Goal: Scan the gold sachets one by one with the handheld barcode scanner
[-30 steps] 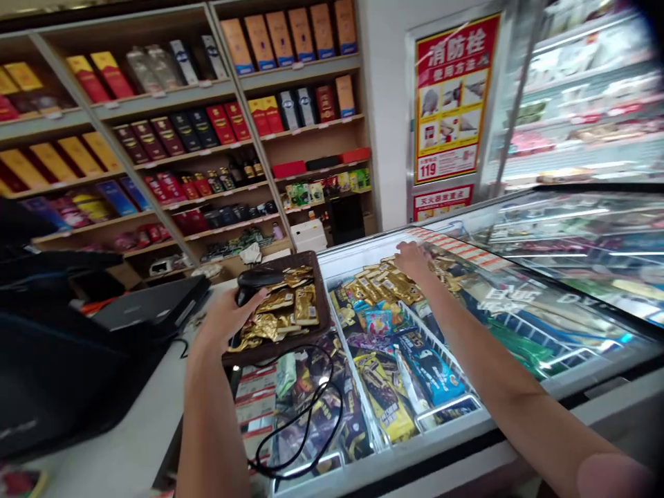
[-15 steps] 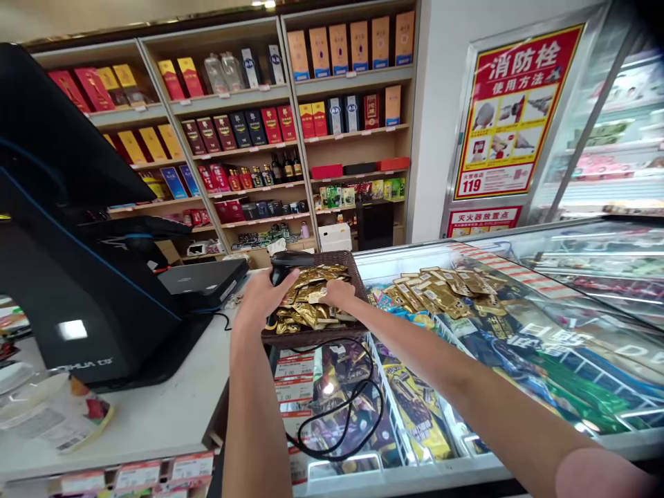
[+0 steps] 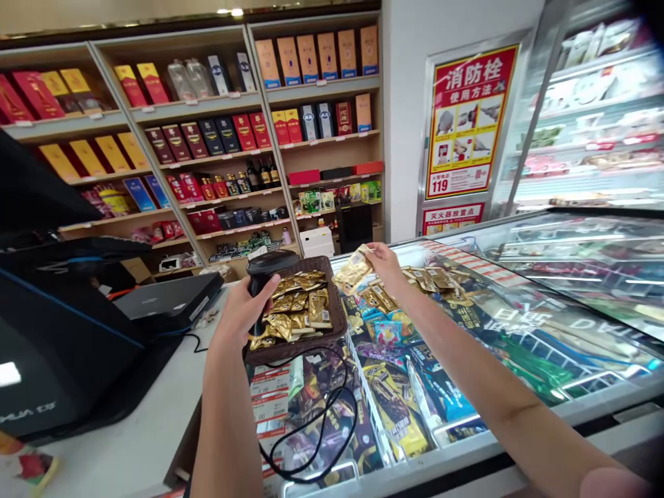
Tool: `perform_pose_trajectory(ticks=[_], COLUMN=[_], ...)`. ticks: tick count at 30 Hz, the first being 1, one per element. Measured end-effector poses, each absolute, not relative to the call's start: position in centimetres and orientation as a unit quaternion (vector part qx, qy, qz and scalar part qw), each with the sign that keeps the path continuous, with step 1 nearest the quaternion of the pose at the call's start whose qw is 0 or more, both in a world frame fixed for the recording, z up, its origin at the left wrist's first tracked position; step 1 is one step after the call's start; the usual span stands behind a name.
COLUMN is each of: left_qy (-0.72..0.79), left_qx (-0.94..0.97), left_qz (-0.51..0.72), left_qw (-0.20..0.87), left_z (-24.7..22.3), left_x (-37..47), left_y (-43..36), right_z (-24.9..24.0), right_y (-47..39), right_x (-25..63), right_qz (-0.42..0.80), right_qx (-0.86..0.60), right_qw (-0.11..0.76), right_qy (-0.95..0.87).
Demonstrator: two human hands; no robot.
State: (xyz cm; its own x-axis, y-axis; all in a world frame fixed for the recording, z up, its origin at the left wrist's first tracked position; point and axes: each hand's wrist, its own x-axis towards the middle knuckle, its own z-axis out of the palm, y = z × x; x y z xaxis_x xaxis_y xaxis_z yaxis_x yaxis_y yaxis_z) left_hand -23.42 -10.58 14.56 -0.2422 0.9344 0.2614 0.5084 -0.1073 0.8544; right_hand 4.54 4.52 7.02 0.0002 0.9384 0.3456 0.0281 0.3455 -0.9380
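Fingers of the left hand wrap the black scanner beside the wicker basket of gold packets, while the right hand pinches one gold packet above the freezer glass.

Wooden wall shelves stocked with boxes; red poster right.

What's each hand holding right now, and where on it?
Left hand grips the black scanner by its handle. Right hand pinches a gold packet at one end.
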Motion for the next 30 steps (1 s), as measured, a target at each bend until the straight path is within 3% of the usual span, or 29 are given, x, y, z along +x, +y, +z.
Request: perform_pose_trajectory(ticks=[3, 12, 18, 30], left_qy=[0.612, 0.559, 0.561, 0.562], left_qx=[0.604, 0.706, 0.712, 0.714], left_qz=[0.417, 0.219, 0.24, 0.248], left_qw=[0.295, 0.375, 0.347, 0.337], left_z=[14.2, 12.6, 12.2, 12.3], left_x=[-21.7, -15.6, -13.8, -13.8], left_y=[-10.2, -8.9, -9.1, -9.0], right_z=[7.1, 6.6, 6.8, 7.0], right_y=[4.6, 4.9, 4.9, 4.6], right_x=[8.3, 14.0, 14.4, 14.1], right_qz=[0.346, 0.52, 0.511, 0.487], right_qx=[-0.42, -0.373, -0.338, -0.352], right_qw=[0.64, 0.49, 0.399, 0.404], right_qy=[-0.542, -0.592, -0.682, -0.689])
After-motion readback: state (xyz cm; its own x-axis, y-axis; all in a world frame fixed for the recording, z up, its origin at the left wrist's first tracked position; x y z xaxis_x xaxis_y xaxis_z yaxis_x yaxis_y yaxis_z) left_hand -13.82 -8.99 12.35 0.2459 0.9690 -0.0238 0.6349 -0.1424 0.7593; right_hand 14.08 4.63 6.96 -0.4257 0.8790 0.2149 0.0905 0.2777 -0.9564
